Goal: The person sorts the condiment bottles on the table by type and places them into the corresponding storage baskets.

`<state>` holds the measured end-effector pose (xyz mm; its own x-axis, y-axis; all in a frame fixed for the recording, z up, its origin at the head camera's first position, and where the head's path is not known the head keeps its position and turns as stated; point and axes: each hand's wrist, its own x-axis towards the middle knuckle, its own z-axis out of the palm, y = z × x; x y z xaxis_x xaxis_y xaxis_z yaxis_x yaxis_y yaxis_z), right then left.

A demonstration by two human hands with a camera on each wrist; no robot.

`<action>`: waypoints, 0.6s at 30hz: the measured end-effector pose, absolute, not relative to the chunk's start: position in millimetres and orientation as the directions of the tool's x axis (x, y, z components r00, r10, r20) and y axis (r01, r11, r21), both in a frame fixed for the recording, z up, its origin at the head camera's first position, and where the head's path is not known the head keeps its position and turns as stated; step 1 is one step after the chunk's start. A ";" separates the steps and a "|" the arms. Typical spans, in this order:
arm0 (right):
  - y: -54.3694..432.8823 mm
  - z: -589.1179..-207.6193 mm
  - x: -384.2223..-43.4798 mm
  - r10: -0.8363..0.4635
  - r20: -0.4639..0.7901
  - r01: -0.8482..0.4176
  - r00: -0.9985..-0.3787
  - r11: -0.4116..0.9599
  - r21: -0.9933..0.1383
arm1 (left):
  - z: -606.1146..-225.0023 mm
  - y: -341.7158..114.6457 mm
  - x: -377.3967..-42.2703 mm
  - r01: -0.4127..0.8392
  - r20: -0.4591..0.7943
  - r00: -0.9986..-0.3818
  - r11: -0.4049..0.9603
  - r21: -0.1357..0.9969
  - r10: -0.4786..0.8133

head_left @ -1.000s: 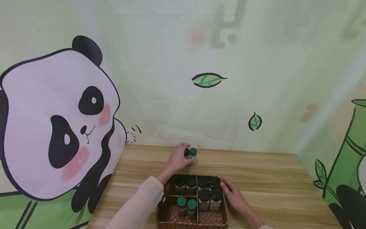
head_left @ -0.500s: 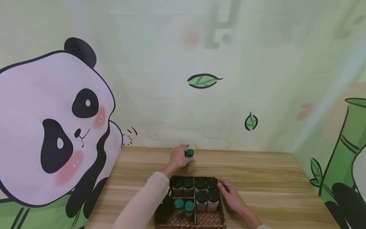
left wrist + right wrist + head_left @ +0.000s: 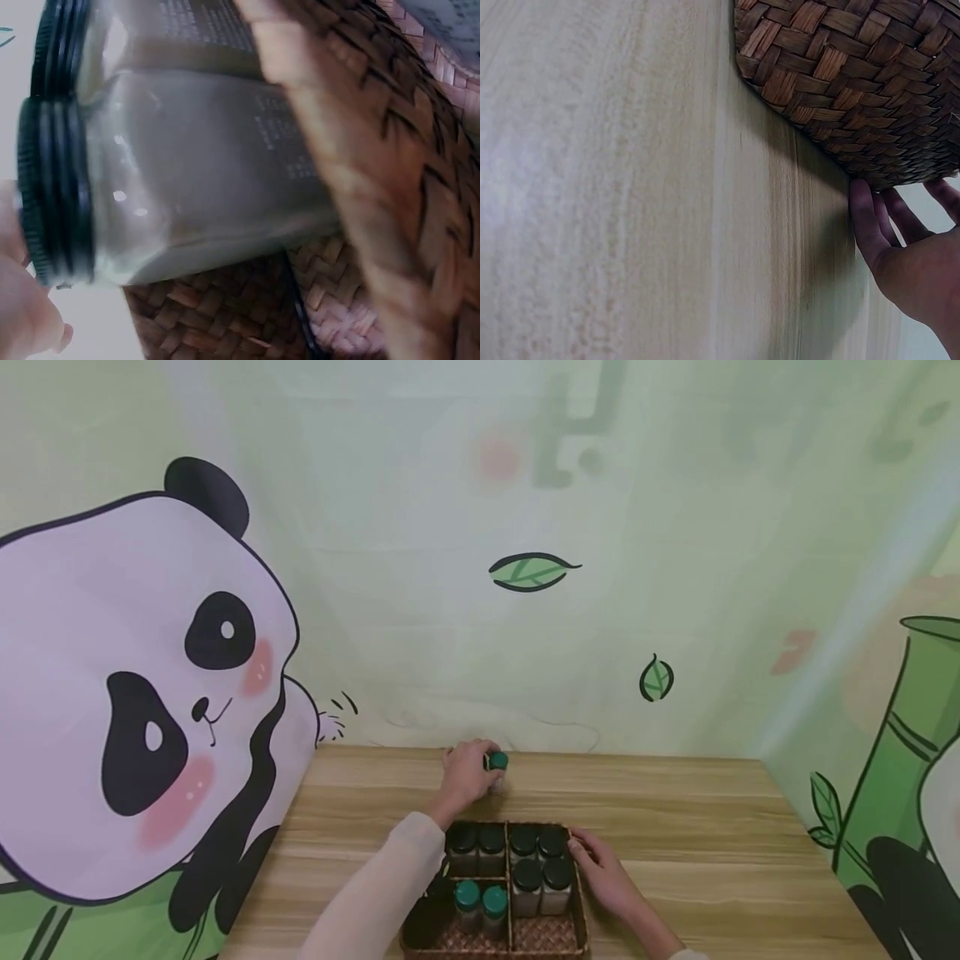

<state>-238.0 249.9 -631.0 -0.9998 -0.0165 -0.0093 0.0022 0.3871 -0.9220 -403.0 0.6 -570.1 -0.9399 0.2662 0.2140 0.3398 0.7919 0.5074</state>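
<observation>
Beyond the basket, near the back of the table, my left hand (image 3: 467, 774) holds a small green-capped spice jar (image 3: 498, 762), thumb in front and fingers curled behind. A sliver of a dark lid shows beside that cap, mostly hidden by the hand. My right hand (image 3: 607, 875) rests at the back right corner of the woven basket (image 3: 547, 935). In the right wrist view, its rather straight fingers (image 3: 866, 221) touch the basket's outer wall. Below the left forearm, a dark-lidded glass jar (image 3: 202, 180) fills the left wrist view, with fingertips at the left edge.
Dividers split the basket into compartments. Two black-lidded jars (image 3: 477, 852) stand back left, several black-lidded jars (image 3: 541, 885) fill the right side, and two teal-capped jars (image 3: 481, 906) stand front left. A panda-printed backdrop (image 3: 420, 610) rises behind the wooden table (image 3: 697, 843).
The head view has shifted slightly, so everything appears a little further left. My left fingers have closed further around the green-capped jar, covering more of it. My right hand stays at the basket.
</observation>
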 end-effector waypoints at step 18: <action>247.4 -629.5 -234.9 -0.019 0.000 -0.008 -1.000 0.409 -0.913 | -492.2 -37.3 -375.1 0.515 0.393 -0.857 0.564 0.645 0.333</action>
<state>-234.9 247.4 -629.5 -0.9998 -0.0188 -0.0001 -0.0076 0.4089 -0.9126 -375.1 -37.3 -492.2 -0.8573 0.3331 0.3926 0.5148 0.5644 0.6453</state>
